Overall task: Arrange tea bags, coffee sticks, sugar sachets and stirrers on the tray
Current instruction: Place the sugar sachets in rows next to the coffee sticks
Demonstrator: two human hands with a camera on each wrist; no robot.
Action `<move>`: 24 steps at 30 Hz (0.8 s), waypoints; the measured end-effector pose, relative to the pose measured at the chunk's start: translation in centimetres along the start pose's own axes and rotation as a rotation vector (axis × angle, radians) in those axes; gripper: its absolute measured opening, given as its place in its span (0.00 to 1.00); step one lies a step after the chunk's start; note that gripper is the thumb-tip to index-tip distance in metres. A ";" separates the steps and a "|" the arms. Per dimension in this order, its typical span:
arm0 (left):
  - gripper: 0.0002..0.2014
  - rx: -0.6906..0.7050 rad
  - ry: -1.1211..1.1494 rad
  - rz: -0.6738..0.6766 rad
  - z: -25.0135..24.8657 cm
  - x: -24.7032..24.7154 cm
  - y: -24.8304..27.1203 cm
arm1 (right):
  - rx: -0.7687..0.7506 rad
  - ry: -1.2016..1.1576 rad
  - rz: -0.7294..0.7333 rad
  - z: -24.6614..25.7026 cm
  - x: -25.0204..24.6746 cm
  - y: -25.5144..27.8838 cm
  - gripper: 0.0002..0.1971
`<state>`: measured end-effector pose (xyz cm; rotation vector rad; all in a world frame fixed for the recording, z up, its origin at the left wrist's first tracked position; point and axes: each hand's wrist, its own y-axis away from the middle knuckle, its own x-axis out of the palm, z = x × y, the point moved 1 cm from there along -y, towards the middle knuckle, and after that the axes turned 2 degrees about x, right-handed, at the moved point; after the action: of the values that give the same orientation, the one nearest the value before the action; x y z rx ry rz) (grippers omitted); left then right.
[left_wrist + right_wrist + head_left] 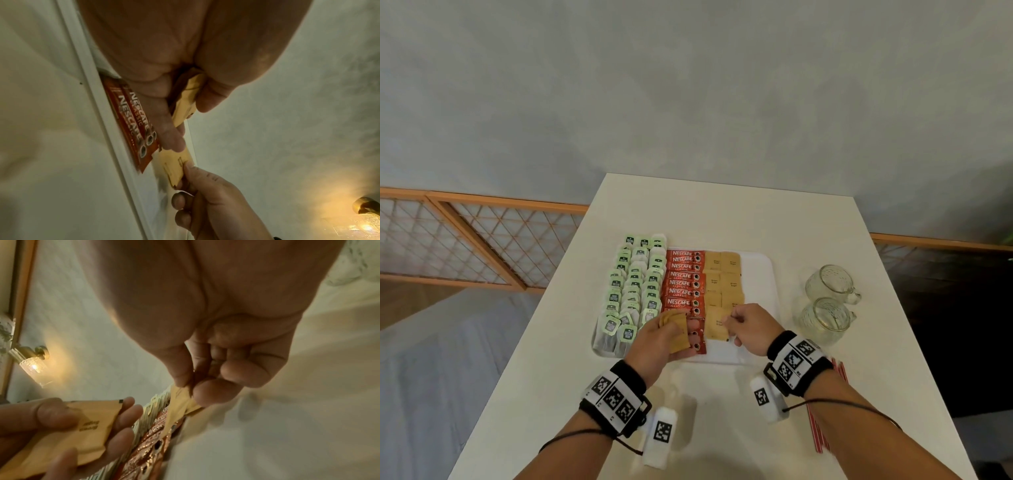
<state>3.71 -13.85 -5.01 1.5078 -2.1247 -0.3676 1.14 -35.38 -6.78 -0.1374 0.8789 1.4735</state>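
A white tray (765,270) holds green-tagged tea bags (635,284) on its left, red coffee sticks (683,277) in the middle and brown sugar sachets (722,277) to their right. My left hand (666,337) grips a small stack of sugar sachets (676,330) above the near coffee sticks; the stack (82,431) shows in the right wrist view too. My right hand (748,325) pinches the corner of one sugar sachet (717,327) lying at the near end of the sachet column, the pinch (186,389) seen close up. Red-and-white stirrers (822,425) lie on the table by my right forearm.
Two glass mugs (828,305) stand on the white table (722,212) right of the tray. The table's left edge drops to a wooden lattice rail (482,240). A lit wall lamp (33,363) appears in the right wrist view.
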 end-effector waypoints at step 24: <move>0.07 0.065 -0.138 0.034 -0.9 0.3 -0.4 | -0.077 0.056 -0.038 2.6 0.6 1.2 0.13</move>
<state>4.43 -14.22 -4.41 1.5193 -2.2869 -0.4047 1.14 -33.18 -4.80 -0.2525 0.8608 1.4740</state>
